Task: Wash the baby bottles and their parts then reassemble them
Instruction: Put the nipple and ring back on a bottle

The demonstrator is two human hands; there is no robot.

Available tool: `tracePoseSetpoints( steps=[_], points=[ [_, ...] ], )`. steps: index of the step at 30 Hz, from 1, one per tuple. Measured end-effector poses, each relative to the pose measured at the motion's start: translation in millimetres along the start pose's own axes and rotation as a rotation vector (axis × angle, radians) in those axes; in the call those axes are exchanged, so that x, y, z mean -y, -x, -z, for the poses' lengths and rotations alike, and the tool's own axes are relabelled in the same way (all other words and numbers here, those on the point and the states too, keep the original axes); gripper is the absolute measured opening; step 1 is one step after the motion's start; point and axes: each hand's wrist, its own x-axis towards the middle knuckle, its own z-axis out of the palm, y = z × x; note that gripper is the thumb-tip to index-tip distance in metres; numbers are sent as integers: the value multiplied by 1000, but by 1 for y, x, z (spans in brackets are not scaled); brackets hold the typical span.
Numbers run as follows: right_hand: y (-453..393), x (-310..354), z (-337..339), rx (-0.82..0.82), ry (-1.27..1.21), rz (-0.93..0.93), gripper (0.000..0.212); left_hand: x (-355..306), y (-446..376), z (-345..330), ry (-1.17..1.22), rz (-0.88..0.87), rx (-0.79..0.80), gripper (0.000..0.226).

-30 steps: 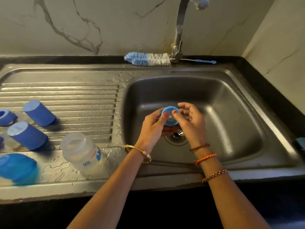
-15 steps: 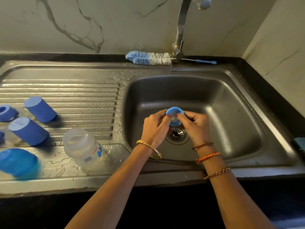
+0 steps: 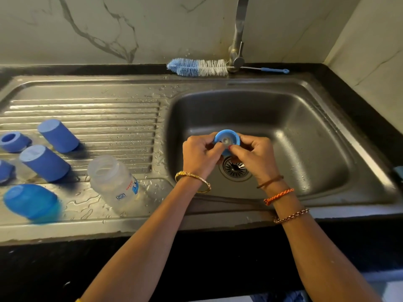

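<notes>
Over the sink basin point(image 3: 305, 136), above the drain, my left hand point(image 3: 201, 155) and right hand point(image 3: 254, 158) both pinch the blue bottle collar point(image 3: 227, 139), whose wet rim could slip from me into the basin.

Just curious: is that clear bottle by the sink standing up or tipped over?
Tipped over: the clear bottle lies on its side on the draining board, capless.
</notes>
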Motion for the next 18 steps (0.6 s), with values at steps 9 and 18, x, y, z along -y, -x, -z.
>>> tracePoseSetpoints(
  steps=[9, 18],
  points=[
    [1, 7, 0, -21, -11, -78, 16, 3, -2, -2, 5, 54, 30, 23],
    [5, 4, -2, -176, 99, 119, 30, 12, -8, -4, -95, -115, -54, 28]
  ],
)
